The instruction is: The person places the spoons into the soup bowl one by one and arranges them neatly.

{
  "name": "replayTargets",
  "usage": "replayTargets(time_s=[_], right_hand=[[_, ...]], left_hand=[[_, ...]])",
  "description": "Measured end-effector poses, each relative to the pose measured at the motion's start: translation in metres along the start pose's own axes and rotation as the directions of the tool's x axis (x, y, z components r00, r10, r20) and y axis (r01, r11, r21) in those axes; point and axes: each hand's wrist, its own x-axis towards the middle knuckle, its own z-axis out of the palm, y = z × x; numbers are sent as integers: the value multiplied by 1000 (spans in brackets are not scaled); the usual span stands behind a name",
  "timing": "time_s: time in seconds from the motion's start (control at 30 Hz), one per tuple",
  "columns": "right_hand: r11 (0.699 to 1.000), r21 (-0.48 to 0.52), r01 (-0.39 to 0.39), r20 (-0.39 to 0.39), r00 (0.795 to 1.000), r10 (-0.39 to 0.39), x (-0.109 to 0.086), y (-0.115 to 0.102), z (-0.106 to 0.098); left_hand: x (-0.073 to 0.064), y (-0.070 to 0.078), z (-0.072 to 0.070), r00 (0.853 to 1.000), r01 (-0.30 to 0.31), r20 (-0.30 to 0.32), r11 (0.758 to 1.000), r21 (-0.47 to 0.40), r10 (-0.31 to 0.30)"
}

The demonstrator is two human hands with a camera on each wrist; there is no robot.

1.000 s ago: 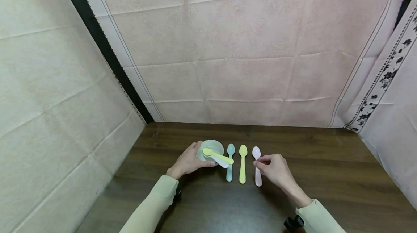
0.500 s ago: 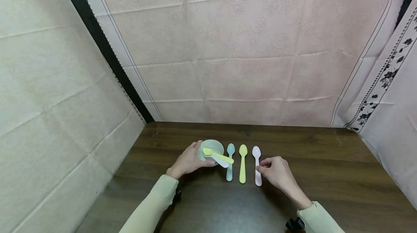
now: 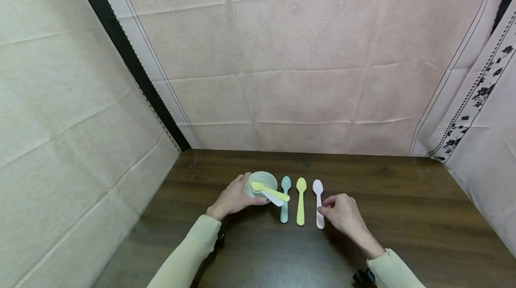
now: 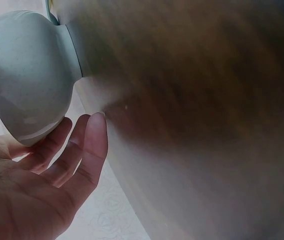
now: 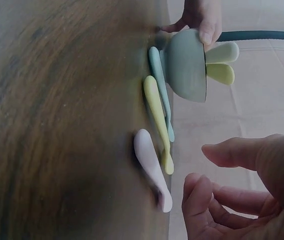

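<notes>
Hovering half-curled — right hand [image 3: 341, 212].

The right hand [image 3: 341, 212] has shifted slightly rightward, its fingertips [image 3: 321, 210] reaching less far across the pink spoon [image 3: 318, 193].

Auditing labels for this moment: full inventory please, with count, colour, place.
bowl: 1, grey-green, on table, left of spoon row
spoon in bowl: 1, yellow, end over right rim
utensil handle: 1, white, in bowl, rest hidden
blue spoon: 1, light blue, on table nearest bowl
yellow spoon: 1, yellow, middle of row
lilac spoon: 1, pale lilac, right end of row
table: 1, dark brown, under everything
cloth hangings: pale, left, back, right
dark strips: 2, at back cloth's sides
left hand: 1, holding bowl
right hand: 1, beside lilac spoon
sleeves: 2, pale green
wrist devices: 2, black, one per wrist
</notes>
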Motion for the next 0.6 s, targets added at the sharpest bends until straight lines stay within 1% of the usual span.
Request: replayTargets(time_s=[0.2,0.6], right_hand=[[1000,-19,4,-11,1000,-4,-2,1,2],[1000,-28,-12,8,1000,12,-4,7,7]], left_hand=[[0,-1,0,1000,2,-1,1000,0,-2],[1,-2,2,1000,-17,-9,1000,-2,17]])
